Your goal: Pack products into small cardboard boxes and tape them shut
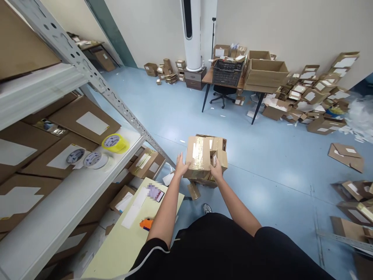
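Observation:
A taped cardboard box (pixel 198 151) is between my two hands, at the left of a larger carton (pixel 225 144) that holds other small boxes. My left hand (pixel 182 167) presses the box's left side, thumb toward its near face and fingers pointing up. On the right, my right hand (pixel 216 170) grips its near right edge, beside a smaller box (pixel 222 158). Clear tape shines along the top of the held box. Its underside is hidden, so I cannot tell whether it rests on anything.
To my left stands a metal shelf (pixel 128 107) with cartons and tape rolls (pixel 115 143). A pale yellow table (pixel 116 241) carries a phone (pixel 160 196) and an orange tool (pixel 146 224). Ahead, a desk (pixel 207 78) holds a black crate (pixel 227 73). Boxes pile up (pixel 310 95) at right.

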`<state>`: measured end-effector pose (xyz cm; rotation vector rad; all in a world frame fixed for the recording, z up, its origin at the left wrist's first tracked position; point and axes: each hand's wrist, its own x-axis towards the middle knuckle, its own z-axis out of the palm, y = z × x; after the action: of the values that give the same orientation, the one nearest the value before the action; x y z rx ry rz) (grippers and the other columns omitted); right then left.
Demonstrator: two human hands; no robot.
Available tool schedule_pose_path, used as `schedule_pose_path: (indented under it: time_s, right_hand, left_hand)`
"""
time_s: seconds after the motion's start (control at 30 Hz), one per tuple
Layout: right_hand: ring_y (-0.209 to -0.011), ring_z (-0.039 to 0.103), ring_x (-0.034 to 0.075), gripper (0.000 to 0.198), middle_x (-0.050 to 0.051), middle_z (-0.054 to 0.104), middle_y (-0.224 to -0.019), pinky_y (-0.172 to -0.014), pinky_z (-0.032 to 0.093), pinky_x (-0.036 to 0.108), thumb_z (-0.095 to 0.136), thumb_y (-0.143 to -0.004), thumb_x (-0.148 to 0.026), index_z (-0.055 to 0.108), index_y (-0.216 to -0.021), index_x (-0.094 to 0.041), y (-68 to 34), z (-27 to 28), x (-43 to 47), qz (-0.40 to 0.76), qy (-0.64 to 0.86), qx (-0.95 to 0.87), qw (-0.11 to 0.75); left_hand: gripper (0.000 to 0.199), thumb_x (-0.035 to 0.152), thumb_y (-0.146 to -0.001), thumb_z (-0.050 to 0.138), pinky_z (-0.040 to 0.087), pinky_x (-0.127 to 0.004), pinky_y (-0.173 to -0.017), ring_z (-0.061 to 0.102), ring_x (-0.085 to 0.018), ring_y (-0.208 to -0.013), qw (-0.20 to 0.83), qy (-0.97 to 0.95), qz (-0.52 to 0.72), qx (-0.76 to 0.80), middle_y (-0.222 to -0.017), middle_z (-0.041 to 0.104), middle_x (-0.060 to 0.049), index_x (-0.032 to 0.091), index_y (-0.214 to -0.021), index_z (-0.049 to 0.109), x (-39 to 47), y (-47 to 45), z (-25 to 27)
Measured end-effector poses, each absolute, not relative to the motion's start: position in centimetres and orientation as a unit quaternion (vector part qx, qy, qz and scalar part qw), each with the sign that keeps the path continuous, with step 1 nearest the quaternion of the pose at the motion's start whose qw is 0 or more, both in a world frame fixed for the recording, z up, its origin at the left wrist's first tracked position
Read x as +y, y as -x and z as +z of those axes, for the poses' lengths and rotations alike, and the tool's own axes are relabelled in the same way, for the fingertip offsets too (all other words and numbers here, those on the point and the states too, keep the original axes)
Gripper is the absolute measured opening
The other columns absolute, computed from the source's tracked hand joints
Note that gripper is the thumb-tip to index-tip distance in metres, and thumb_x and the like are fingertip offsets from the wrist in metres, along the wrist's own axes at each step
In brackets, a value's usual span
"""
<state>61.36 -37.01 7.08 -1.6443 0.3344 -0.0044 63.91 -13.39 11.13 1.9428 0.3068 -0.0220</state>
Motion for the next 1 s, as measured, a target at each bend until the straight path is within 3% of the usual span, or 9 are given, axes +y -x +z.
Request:
schedule_pose_path:
  time_s: [0.1,0.27,0.37,0.63,0.77,1.0]
  right_hand:
    - [-0.144,0.052,0.034,0.073,0.015,0.053,-0.157,-0.116,0.048,0.051,0.066,-0.079,-0.039,0.054,-0.149,-0.023,-63.1,8.0,-38.3,0.006,0.721,0.208,0.661]
    - [-0.128,0.063,0.03,0.066,0.017,0.063,-0.142,-0.108,0.053,0.048,0.063,-0.081,-0.04,0.057,-0.144,-0.02,-63.5,9.4,-38.6,0.008,0.712,0.171,0.681]
    - [-0.121,0.066,0.029,0.059,0.017,0.068,-0.133,-0.104,0.056,0.048,0.065,-0.083,-0.044,0.062,-0.136,-0.02,-63.0,10.7,-37.3,0.021,0.72,0.132,0.681]
    - [-0.098,0.071,0.024,0.044,0.009,0.077,-0.106,-0.085,0.058,0.037,0.069,-0.09,-0.055,0.074,-0.117,-0.021,-60.3,19.8,-29.9,0.083,0.704,-0.107,0.697]
    - [-0.089,0.071,0.021,0.04,0.006,0.077,-0.104,-0.078,0.059,0.033,0.073,-0.088,-0.052,0.075,-0.114,-0.022,-57.4,23.0,-25.1,0.124,0.662,-0.183,0.716]
    - [-0.071,0.067,0.019,0.037,0.003,0.074,-0.081,-0.065,0.057,0.031,0.076,-0.083,-0.057,0.073,-0.088,-0.021,-49.4,24.3,-16.9,0.192,0.645,-0.233,0.702]
  left_hand:
    - [0.083,0.033,-0.077,0.085,0.022,-0.046,-0.13,0.029,-0.034,-0.159,0.544,-0.823,0.016,0.166,-0.167,0.039,-0.014,0.023,-0.152,0.052,-13.0,-64.5,10.5]
    - [0.063,0.034,-0.075,0.086,0.042,-0.049,-0.117,0.055,-0.035,-0.138,0.618,-0.746,0.037,0.245,-0.145,0.06,-0.019,0.02,-0.132,0.063,-12.8,-62.8,10.2]
    - [0.05,0.034,-0.072,0.087,0.046,-0.047,-0.112,0.064,-0.03,-0.125,0.691,-0.69,0.056,0.208,-0.133,0.067,-0.017,0.019,-0.115,0.068,-13.2,-61.4,12.0]
    - [0.04,0.031,-0.079,0.081,0.046,-0.045,-0.112,0.055,-0.031,-0.14,0.891,-0.44,0.039,0.106,-0.148,0.062,-0.011,0.022,-0.117,0.073,-13.9,-54.9,20.9]
    - [0.034,0.027,-0.08,0.079,0.042,-0.049,-0.118,0.055,-0.031,-0.139,0.912,-0.391,0.067,0.101,-0.146,0.065,-0.01,0.021,-0.113,0.076,-11.9,-50.4,23.2]
    - [0.037,0.024,-0.081,0.076,0.041,-0.051,-0.118,0.052,-0.032,-0.143,0.896,-0.401,0.147,0.123,-0.149,0.063,-0.009,0.022,-0.117,0.078,-6.3,-40.2,23.9]
